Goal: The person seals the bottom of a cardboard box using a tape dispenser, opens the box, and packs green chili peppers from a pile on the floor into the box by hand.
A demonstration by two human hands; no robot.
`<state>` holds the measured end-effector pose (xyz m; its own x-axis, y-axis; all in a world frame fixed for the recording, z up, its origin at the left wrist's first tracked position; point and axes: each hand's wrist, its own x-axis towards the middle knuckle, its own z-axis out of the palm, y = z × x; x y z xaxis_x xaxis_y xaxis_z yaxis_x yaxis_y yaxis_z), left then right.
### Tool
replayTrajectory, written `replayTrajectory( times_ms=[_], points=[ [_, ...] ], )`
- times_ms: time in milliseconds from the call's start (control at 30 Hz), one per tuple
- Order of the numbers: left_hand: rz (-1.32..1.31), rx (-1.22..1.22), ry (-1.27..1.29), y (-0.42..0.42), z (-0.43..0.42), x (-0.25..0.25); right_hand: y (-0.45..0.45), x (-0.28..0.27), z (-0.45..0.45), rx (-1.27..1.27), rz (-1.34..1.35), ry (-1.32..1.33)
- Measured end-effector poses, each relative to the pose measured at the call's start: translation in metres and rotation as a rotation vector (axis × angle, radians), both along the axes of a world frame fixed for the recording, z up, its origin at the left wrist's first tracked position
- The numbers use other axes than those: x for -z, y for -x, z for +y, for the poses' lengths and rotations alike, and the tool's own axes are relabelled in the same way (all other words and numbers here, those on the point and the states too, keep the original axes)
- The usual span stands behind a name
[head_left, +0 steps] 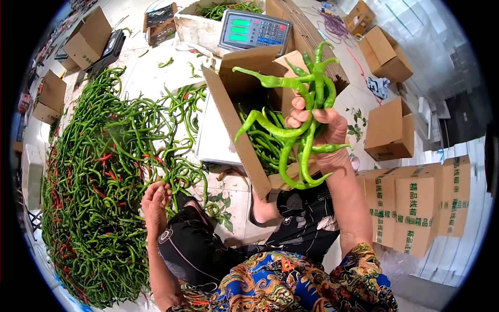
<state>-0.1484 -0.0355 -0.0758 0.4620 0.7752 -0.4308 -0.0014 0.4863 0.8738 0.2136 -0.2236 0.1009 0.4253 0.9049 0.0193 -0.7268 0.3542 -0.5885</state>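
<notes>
My right hand [332,127] is closed round a bunch of long green chili peppers [283,130], raised over the right side of an open cardboard box [236,130]. The peppers stick out above and below my fingers, several of them curled. More green peppers [262,148] lie inside the box. My left hand [156,200] is low at the right edge of a big heap of green and red chili peppers [99,192]. Its fingers are curled together, and whatever they may hold is hidden.
A digital scale display [254,30] stands behind the box, whose base rests on the scale's pale platform [213,138]. A white foam crate [195,28] with peppers is at the back. Printed cartons [416,208] stand at right; other open boxes [390,130] lie around.
</notes>
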Motion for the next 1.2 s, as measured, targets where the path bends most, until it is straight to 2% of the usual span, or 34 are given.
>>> replayTrajectory(
  times_ms=[67, 167, 433, 500, 600, 633, 833, 967, 1200],
  points=[
    [0.008, -0.002, 0.03, 0.007, 0.0, 0.014, -0.005, -0.004, -0.006, 0.065, -0.011, 0.016],
    [0.016, 0.001, 0.068, 0.017, 0.002, 0.04, -0.023, 0.002, -0.014, 0.026, 0.044, -0.067],
    [0.039, 0.037, 0.143, 0.005, -0.007, 0.064, -0.031, 0.006, -0.017, 0.07, 0.211, -0.049],
    [0.065, 0.029, 0.127, -0.001, -0.008, 0.059, -0.026, -0.001, -0.013, 0.147, 0.24, -0.014],
    [0.065, 0.066, 0.059, -0.014, -0.004, 0.042, -0.036, 0.016, -0.014, -0.059, 0.225, -0.223],
    [0.054, 0.102, 0.018, -0.019, -0.001, 0.037, -0.031, 0.016, -0.017, -0.002, 0.178, -0.135],
    [0.056, 0.152, -0.074, -0.058, 0.001, -0.019, -0.022, 0.009, -0.016, 0.006, 0.191, -0.041],
    [0.039, 0.156, -0.059, -0.057, 0.002, -0.012, -0.04, 0.025, -0.018, -0.104, 0.245, -0.19],
    [0.026, 0.168, 0.01, -0.045, 0.001, 0.015, -0.035, 0.024, -0.015, -0.093, 0.332, -0.126]
  ],
)
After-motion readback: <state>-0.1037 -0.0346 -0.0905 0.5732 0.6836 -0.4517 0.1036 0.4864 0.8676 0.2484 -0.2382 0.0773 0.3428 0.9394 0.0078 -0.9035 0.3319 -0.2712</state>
